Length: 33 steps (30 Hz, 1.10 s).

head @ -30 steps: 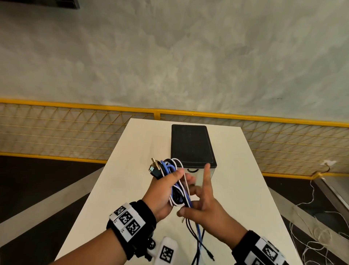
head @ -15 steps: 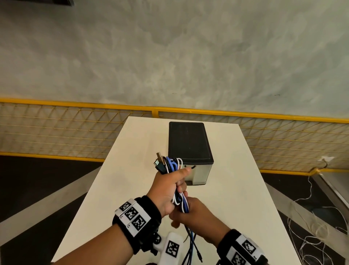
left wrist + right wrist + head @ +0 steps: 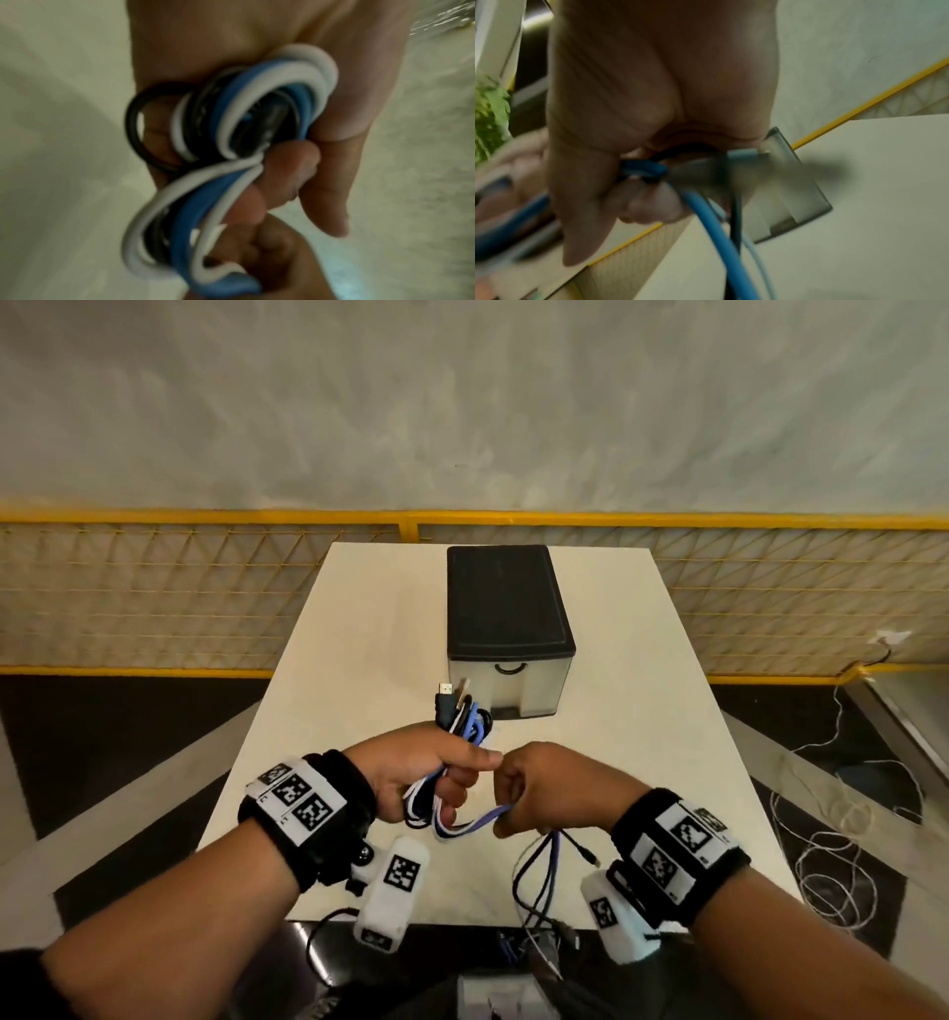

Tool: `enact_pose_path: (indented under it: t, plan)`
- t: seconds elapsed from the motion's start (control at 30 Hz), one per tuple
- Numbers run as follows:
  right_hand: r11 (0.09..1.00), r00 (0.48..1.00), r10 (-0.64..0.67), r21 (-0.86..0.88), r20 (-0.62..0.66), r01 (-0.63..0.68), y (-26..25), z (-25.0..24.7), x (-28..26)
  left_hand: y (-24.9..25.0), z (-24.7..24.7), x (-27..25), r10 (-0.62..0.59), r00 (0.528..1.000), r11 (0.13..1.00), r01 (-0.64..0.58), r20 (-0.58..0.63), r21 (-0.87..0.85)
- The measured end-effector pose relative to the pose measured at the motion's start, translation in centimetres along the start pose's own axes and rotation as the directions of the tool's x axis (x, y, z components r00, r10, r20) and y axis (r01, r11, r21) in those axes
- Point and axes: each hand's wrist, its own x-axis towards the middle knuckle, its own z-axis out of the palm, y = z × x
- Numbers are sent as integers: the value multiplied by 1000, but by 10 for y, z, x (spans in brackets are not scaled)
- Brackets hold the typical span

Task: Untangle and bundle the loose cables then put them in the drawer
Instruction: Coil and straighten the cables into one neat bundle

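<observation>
Above the near half of the white table [image 3: 359, 660], the person is holding a coil of cables [image 3: 462, 719] in the left hand [image 3: 426, 773], fingers curled tight round the middle of the coil so that the loops are staying stacked; the left wrist view is showing black, white and blue loops [image 3: 231, 113] pressed against the palm, with the plug ends poking up out of the fist toward the drawer unit [image 3: 506, 629]. The right hand [image 3: 544, 788] is sitting just beside the left, its fingers curled round the trailing strands; a blue strand [image 3: 493, 816] is running across from the coil into that fist, and the loose tails [image 3: 539, 870] are hanging below it over the table's near edge. Judgement: the right hand is feeding or wrapping the slack while the left is acting as the anchor, which would explain why the two fists are kept so close, since a short span is giving the cable little room to spring back. The right wrist view is blurred, so exactly which strands that hand is pinching cannot be told. The drawer [image 3: 508, 680], with its dark handle, is appearing closed, standing beyond the hands on the table. Bundling is looking unfinished; the drawer step is not yet begun.
</observation>
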Motion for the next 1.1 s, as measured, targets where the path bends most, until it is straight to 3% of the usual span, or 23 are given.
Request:
enact_pose_path:
  t: [0.17, 0.3, 0.4, 0.53, 0.63, 0.7, 0.87, 1.03, 1.1]
  plan:
    - [976, 988, -79, -212, -135, 50, -12, -12, -4, -16, -1, 0, -9, 1000, 981, 11, -13, 195]
    - [997, 977, -52, -63, -205, 39, -15, -10, -3, -25, 0, 0, 41, 999, 962, -37, -6, 271]
    - [998, 980, -65, -31, -191, 60, -17, -13, -2, -33, 11, 0, 144, 990, 920, -129, -11, 369]
    - [996, 989, -82, -33, -119, 78, -14, -12, 1, -41, 14, 7, 259, 962, 906, -210, -88, 369]
    - [985, 993, -86, 140, -81, 96, -10, -13, 1, -42, 8, 12, 322, 935, 903, -255, -151, 344]
    - [963, 991, -77, 250, -112, 103, -6, -14, 1, -40, 7, 13, 363, 911, 909, -300, -194, 290]
    - [957, 987, -22, 282, -161, 67, 7, -14, 0, -32, -1, 11, 396, 846, 918, -371, -358, 138]
    - [964, 979, 10, 263, -205, 45, 4, -13, 1, -35, -6, 15, 393, 848, 920, -356, -357, 166]
    - [940, 973, 13, 334, -228, 66, 4, -15, 2, -33, -4, 15, 392, 856, 919, -354, -337, 171]
